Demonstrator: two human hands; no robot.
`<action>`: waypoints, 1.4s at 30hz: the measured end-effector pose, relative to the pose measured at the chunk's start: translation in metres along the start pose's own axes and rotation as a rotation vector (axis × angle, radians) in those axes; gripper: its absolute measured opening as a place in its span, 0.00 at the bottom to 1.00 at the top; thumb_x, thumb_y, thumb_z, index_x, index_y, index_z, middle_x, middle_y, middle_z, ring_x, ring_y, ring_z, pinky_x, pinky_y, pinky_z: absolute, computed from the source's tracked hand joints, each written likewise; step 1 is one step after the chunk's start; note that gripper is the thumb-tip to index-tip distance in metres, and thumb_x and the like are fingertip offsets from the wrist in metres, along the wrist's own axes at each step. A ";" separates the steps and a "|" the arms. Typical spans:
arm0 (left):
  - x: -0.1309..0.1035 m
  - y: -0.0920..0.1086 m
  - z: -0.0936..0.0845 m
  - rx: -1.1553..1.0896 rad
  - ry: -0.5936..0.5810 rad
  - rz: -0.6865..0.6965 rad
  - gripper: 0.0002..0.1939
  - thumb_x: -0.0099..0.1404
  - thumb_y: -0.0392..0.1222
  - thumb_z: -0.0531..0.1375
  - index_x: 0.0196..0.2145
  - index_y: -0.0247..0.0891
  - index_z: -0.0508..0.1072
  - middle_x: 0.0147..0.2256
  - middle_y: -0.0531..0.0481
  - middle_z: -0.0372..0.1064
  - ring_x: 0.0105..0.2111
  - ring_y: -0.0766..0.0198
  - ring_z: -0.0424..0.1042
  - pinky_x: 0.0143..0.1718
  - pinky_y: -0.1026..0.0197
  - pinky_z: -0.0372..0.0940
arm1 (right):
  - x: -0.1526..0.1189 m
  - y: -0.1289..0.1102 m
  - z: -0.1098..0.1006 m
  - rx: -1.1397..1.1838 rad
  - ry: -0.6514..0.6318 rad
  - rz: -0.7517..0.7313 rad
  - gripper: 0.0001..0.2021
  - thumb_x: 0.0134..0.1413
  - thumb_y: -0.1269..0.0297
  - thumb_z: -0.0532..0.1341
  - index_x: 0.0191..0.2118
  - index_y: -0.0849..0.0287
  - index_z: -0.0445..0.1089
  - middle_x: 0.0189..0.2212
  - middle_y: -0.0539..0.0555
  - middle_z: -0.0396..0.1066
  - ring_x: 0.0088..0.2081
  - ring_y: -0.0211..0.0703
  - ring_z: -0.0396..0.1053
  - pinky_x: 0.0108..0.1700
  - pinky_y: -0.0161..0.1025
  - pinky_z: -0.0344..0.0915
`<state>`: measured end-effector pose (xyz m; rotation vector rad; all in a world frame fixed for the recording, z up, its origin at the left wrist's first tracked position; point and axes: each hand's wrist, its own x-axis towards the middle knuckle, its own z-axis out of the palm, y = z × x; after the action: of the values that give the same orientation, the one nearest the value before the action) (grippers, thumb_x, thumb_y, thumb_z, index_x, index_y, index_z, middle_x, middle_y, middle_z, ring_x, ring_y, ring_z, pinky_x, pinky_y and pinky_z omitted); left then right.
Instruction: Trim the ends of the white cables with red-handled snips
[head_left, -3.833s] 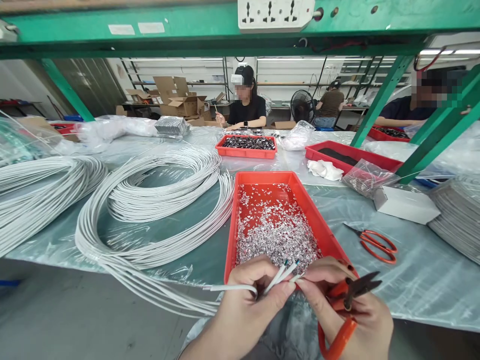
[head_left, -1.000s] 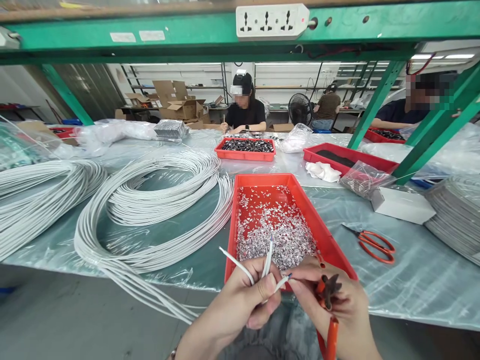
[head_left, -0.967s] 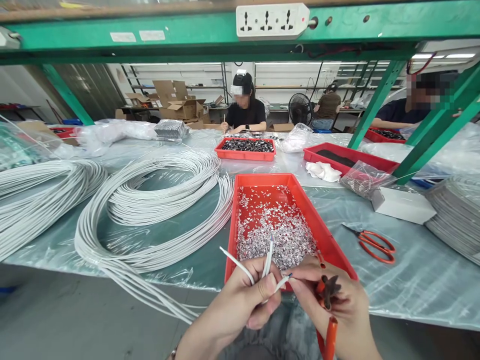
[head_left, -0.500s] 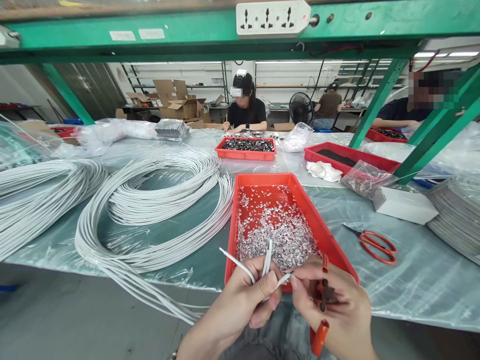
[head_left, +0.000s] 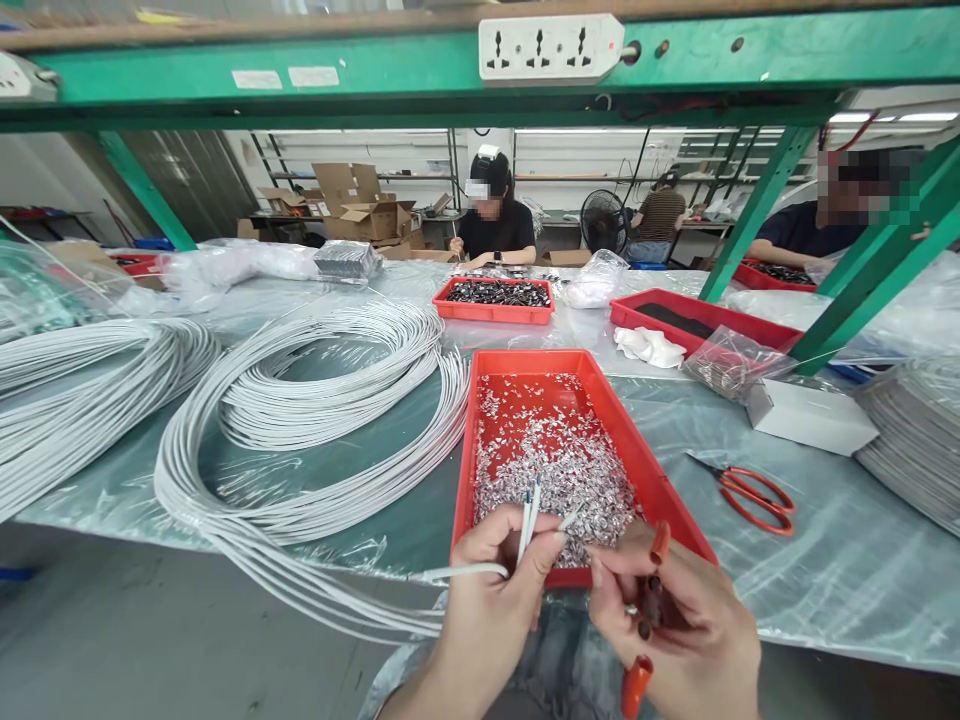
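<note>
While the left hand pinches upright white wire ends at lower centre, the right hand, just right, grips orange-handled snips.

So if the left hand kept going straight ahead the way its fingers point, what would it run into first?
Most likely the red tray of small silver bits: the left hand, pinching thin white wires, sits at the tray's near rim. Depth is hard to judge.

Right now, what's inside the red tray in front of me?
The red tray holds a heap of small silvery bits. Both hands hide its near edge.
</note>
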<state>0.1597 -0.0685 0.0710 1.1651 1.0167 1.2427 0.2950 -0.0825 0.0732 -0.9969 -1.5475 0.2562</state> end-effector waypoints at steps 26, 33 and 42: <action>-0.012 -0.008 0.003 0.359 -0.181 0.084 0.14 0.57 0.39 0.59 0.17 0.35 0.63 0.20 0.56 0.54 0.21 0.69 0.53 0.23 0.66 0.48 | 0.030 0.058 -0.040 -0.007 -0.537 0.447 0.06 0.56 0.63 0.52 0.37 0.58 0.62 0.26 0.50 0.64 0.27 0.41 0.63 0.27 0.35 0.58; -0.011 -0.008 0.005 0.401 -0.168 0.121 0.15 0.58 0.39 0.59 0.17 0.36 0.61 0.21 0.56 0.54 0.21 0.69 0.53 0.23 0.67 0.49 | 0.022 0.037 -0.043 0.286 -0.501 0.548 0.12 0.51 0.57 0.60 0.34 0.62 0.68 0.20 0.47 0.62 0.22 0.36 0.57 0.24 0.33 0.54; -0.008 -0.006 0.005 0.078 -0.414 -0.067 0.17 0.61 0.53 0.57 0.29 0.34 0.71 0.22 0.54 0.60 0.17 0.72 0.54 0.18 0.68 0.49 | 0.018 0.017 -0.032 0.558 -0.491 0.575 0.11 0.50 0.59 0.63 0.22 0.60 0.70 0.18 0.48 0.65 0.22 0.35 0.62 0.26 0.30 0.60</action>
<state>0.1649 -0.0764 0.0659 1.3680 0.7892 0.8656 0.3332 -0.0710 0.0831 -0.9374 -1.4454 1.3421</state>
